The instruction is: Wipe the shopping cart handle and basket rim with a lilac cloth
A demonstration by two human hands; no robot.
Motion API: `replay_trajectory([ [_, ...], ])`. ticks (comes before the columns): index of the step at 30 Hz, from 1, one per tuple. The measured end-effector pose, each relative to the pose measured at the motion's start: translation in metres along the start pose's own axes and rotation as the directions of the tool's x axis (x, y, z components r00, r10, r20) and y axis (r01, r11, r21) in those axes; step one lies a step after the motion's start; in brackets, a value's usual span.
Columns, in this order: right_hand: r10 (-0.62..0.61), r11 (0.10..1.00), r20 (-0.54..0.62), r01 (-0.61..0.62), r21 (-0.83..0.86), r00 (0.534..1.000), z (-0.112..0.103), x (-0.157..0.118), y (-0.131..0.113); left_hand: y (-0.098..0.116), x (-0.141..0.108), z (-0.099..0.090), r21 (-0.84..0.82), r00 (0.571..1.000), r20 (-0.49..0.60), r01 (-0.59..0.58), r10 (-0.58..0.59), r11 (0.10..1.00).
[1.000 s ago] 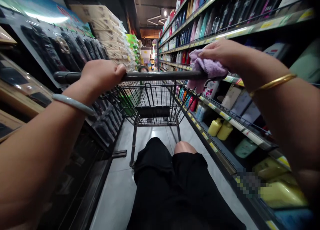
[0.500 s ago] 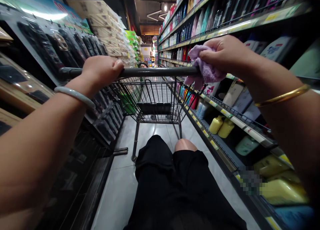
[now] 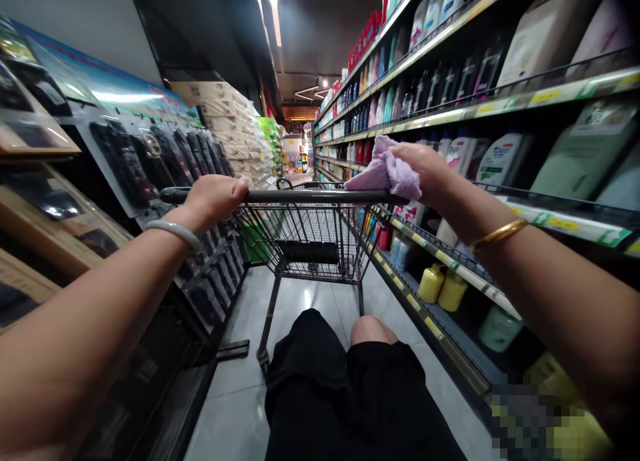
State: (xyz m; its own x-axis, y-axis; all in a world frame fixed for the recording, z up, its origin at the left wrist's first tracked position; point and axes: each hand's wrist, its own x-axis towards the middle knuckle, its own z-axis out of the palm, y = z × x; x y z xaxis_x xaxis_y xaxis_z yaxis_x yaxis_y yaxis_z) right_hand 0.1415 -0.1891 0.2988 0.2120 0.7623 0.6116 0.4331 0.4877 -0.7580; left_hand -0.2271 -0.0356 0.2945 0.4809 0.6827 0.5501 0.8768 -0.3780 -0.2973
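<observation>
A shopping cart (image 3: 315, 251) stands right before my knees, its wire basket facing down the aisle. My left hand (image 3: 216, 199) is wrapped around the left part of the cart's dark handlebar (image 3: 305, 196), thumb on top. At the bar's right end my right hand (image 3: 425, 171) clutches a purple cloth (image 3: 383, 171). The cloth is bunched over the bar, and part of it hangs to the left of my fingers. Most fingers of the right hand are hidden behind the cloth and palm.
Shelves of bottles (image 3: 463, 154) line the right side closely. Packaged goods (image 3: 140, 161) hang on a rack at left, with stacked cartons (image 3: 225, 124) farther along. A dark rack foot (image 3: 233, 349) juts onto the tiled floor (image 3: 225, 407). Yellow bottles (image 3: 443, 286) stand low at right.
The view has tilted upward, so the cart and both hands appear lower. My right hand has shifted the cloth slightly left along the bar. The left hand keeps its grip.
</observation>
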Motion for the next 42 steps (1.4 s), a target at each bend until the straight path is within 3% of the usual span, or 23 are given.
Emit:
replay_trajectory([
  [3,0.031,0.967,0.046,-0.042,0.252,0.998,0.006,-0.001,0.001,0.002,-0.006,-0.008,0.043,0.994,-0.077,-0.070,0.073,0.997],
  [5,0.028,0.960,0.053,-0.042,0.278,0.998,0.010,0.000,0.002,0.018,-0.008,-0.019,-0.010,0.980,-0.197,-0.045,0.042,0.999],
  [7,0.005,0.972,0.044,-0.016,0.235,0.999,0.015,0.002,0.003,0.047,-0.008,-0.033,-0.145,0.960,-0.281,-0.035,-0.008,0.989],
  [9,-0.028,0.985,0.028,0.023,0.173,0.999,0.018,0.003,0.001,0.084,-0.004,-0.046,-0.275,0.949,-0.312,-0.134,0.043,0.952],
  [11,-0.067,0.992,0.010,0.066,0.112,0.998,0.017,0.001,-0.001,0.121,0.001,-0.055,-0.287,0.937,-0.332,-0.215,0.114,0.934],
  [13,-0.128,0.992,-0.021,0.129,0.011,0.992,0.012,-0.002,-0.001,0.148,0.005,-0.057,-0.280,0.943,-0.282,-0.260,0.179,0.924],
  [16,-0.226,0.961,-0.107,0.204,-0.186,0.968,-0.001,-0.006,0.013,0.168,0.005,-0.047,-0.270,0.967,-0.206,-0.202,0.148,0.941],
  [20,-0.206,0.947,-0.163,0.154,-0.283,0.965,-0.007,-0.008,0.043,0.168,0.002,-0.031,-0.239,0.962,-0.269,-0.122,0.055,0.963],
  [26,-0.270,0.961,-0.166,0.256,-0.100,0.948,0.013,-0.011,0.043,0.163,0.003,-0.025,-0.196,0.954,-0.299,-0.061,-0.001,0.979],
  [28,-0.318,0.948,-0.239,0.305,-0.089,0.918,0.020,-0.012,0.052,0.163,0.003,-0.025,-0.189,0.945,-0.327,-0.041,-0.024,0.981],
  [30,-0.325,0.945,-0.386,0.309,-0.104,0.863,0.028,-0.014,0.072,0.163,0.002,-0.025,-0.186,0.931,-0.364,-0.031,-0.039,0.982],
  [33,-0.180,0.978,-0.580,0.206,-0.022,0.794,0.047,-0.024,0.108,0.163,0.002,-0.023,-0.183,0.906,-0.421,-0.043,-0.039,0.982],
  [35,-0.046,0.981,-0.638,0.157,0.118,0.769,0.064,-0.035,0.121,0.162,0.002,-0.021,-0.175,0.885,-0.465,-0.062,-0.027,0.983],
  [38,0.024,0.963,-0.697,0.172,0.209,0.717,0.085,-0.054,0.127,0.159,0.001,-0.015,-0.166,0.845,-0.535,-0.108,0.002,0.980],
  [40,0.045,0.954,-0.705,0.179,0.241,0.707,0.091,-0.061,0.133,0.155,0.001,-0.011,-0.174,0.813,-0.582,-0.142,0.015,0.974],
  [42,0.096,0.946,-0.674,0.144,0.291,0.732,0.091,-0.062,0.147,0.151,0.000,-0.007,-0.185,0.779,-0.626,-0.183,0.027,0.966],
])
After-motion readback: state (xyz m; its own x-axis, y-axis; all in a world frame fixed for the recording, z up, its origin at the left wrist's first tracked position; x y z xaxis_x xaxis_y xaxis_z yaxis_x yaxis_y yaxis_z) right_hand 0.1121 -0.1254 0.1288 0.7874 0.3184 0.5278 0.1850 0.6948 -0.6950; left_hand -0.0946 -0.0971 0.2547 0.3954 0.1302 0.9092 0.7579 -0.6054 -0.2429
